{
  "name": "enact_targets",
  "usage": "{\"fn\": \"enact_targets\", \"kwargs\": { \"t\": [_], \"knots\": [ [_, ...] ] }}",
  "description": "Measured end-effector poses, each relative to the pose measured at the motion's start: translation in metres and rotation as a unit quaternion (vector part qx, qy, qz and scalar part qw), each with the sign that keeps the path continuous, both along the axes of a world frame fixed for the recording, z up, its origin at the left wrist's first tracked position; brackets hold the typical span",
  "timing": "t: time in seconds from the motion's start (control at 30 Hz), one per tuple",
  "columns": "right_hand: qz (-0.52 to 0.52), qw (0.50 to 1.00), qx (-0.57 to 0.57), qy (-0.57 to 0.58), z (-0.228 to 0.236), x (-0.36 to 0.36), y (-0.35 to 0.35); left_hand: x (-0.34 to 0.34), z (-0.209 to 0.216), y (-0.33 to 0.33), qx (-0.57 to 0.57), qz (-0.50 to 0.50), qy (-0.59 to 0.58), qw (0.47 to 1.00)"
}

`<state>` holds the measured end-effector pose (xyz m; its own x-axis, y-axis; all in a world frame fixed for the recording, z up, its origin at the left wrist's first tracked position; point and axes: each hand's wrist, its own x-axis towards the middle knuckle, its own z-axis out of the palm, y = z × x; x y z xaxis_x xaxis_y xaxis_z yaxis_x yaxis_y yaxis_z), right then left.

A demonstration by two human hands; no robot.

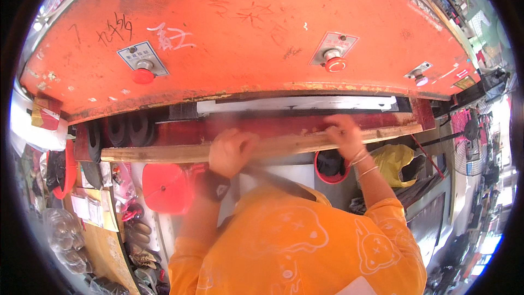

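Observation:
Both my hands are above a narrow red ledge [191, 127] with a bare wooden front edge [158, 154]. My left hand [232, 150], a dark band on its wrist, is over the wooden edge with its fingers curled inward. My right hand [345, 134], with thin bangles at its wrist, is bent over the ledge farther right. Motion smears the fingers of both, and I cannot make out anything held. Behind the ledge, a long white strip [300, 104] lies in the slot under a large orange machine panel [234, 38]. A dark blurred band [278, 180] crosses in front of my orange top.
The panel carries a red push button [143, 74] at left and another red button [334, 62] at right. Dark ring-like pieces [141, 129] sit at the ledge's left. Below are a red stool [165, 188], a red bucket [332, 170] and a yellow bag [394, 164]. A fan [468, 136] stands right.

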<state>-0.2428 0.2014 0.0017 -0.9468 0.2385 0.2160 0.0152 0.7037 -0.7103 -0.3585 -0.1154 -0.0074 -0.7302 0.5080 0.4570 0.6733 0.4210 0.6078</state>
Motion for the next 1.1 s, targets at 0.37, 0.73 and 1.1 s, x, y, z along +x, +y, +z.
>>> {"fn": "enact_targets", "kwargs": {
  "t": [0.37,0.73,1.1],
  "knots": [
    [0.072,0.976,0.204,0.024,0.015,0.01,-0.065,0.004,-0.007,0.002,0.005,0.011,-0.011,1.0],
    [0.162,0.965,-0.001,-0.204,0.052,-0.021,-0.079,0.06,-0.031,-0.02,-0.002,-0.03,-0.039,0.999],
    [0.141,0.977,0.157,-0.001,0.023,-0.052,-0.202,0.138,-0.014,-0.057,-0.114,-0.114,-0.244,0.956]
  ]
}}
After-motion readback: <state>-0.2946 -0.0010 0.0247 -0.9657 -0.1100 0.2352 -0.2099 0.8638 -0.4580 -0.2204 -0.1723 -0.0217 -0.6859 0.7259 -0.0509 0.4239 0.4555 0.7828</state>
